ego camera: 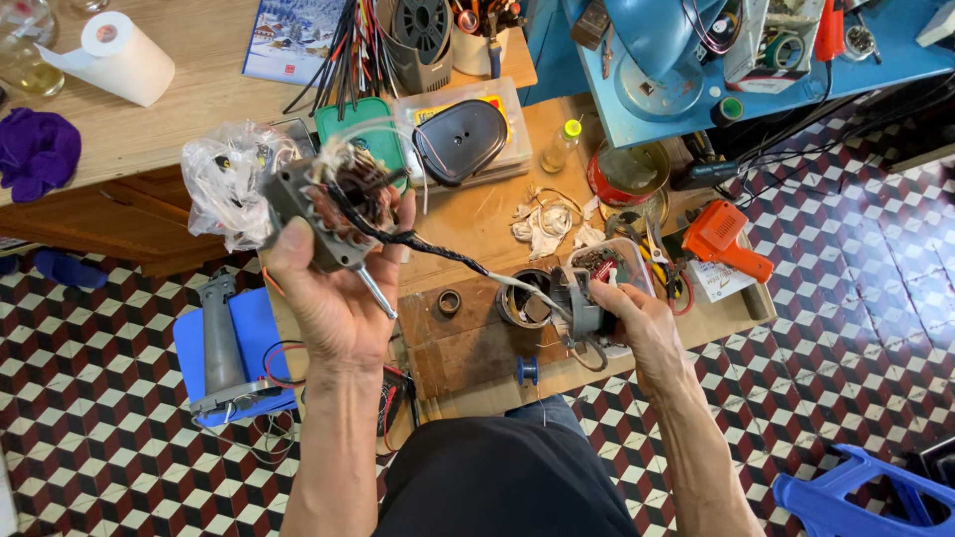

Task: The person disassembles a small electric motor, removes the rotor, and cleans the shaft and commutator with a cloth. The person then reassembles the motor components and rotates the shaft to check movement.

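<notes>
Sitting over a low wooden workbench (468, 348) on a checkered tile floor (99, 438), dark lap at the bottom edge. Left hand (333, 288) raised, fingers wrapping tight around a small electric motor (333, 214) with copper windings and a metal shaft pointing down past the palm. Right hand (637, 323) lower, above the near right part of the bench, fingers closing on a grey plastic switch housing (582, 308). Black sleeved cable (438, 249) running slack between motor and housing, joining the two.

Lying on the bench just beside the right hand: an open round tin (522, 298), a small metal ring (450, 301), a blue spool (527, 371) near the front edge. Resting off the left edge, a grey tube (217, 338) on a blue stool (254, 343).

Farther back, near the right edge, an orange glue gun (726, 239); scraps of white tape (542, 224) at the middle; a red round container (627, 179) behind. Crumpled clear plastic bag (224, 179) hanging behind the motor. At the far edge, a clear box bearing a black oval cover (461, 139), a green tray (360, 129), a small bottle (562, 144). Beyond, a paper roll (119, 55) and purple cloth (38, 149) sitting on a lighter table (199, 99).
</notes>
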